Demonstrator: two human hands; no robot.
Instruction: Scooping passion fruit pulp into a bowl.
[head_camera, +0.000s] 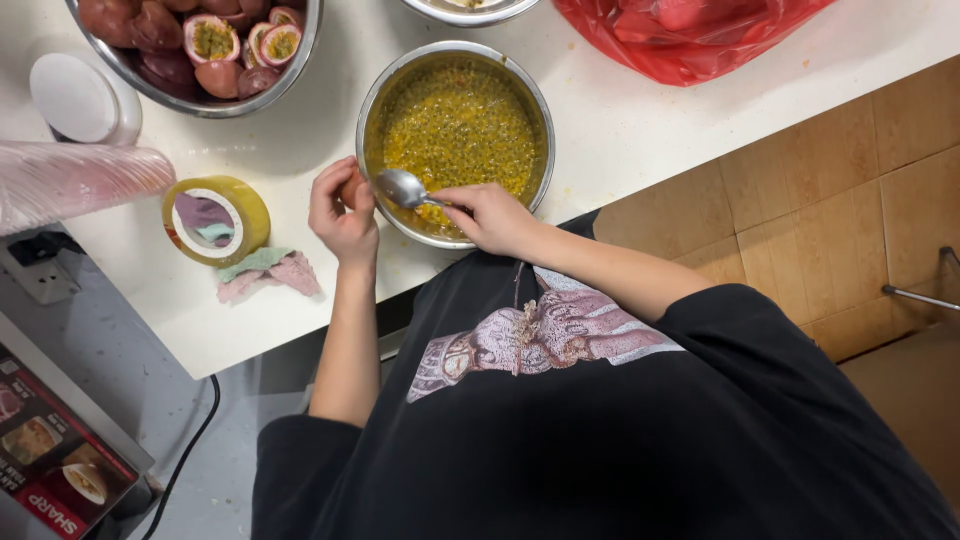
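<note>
The right hand (497, 218) grips a metal spoon (403, 188) by its handle, the spoon's bowl held over the near rim of the steel bowl (372, 100) of yellow seeded pulp, which stands near the worktop's front edge; the left hand (343, 208) is closed around a passion fruit half (352, 188) just left of that bowl; a roll of yellow tape (252, 205) lies further left.
</note>
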